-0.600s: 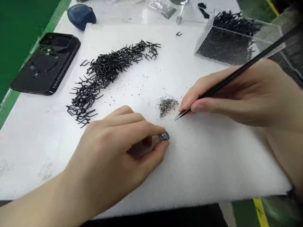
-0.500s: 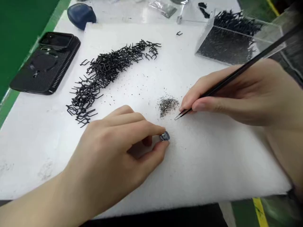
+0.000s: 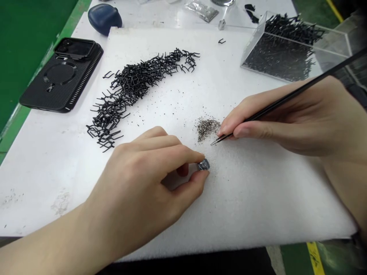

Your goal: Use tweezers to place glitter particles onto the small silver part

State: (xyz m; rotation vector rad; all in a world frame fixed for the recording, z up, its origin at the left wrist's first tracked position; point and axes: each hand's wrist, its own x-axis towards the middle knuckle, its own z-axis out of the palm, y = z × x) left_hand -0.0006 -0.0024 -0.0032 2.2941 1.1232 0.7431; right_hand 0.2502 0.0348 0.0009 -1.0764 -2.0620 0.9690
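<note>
In the head view, the left hand pinches a small metallic block between thumb and forefinger, low over a white foam sheet. Fingers partly cover the block, so its long axis cannot be told. The right hand is closed in a pen grip on black tweezers, whose long axis runs from the tips, towards 8 o'clock, back to 2 o'clock. Whether the tips hold anything is too small to tell.

From those tips, the block lies near at 7 o'clock and a heap of metal granules near at 11. The heap sits at 12 o'clock from the block; the right hand's fingertips are nearer, just beside it. A pile of black forked pieces lies at about 12 o'clock from the left hand.
</note>
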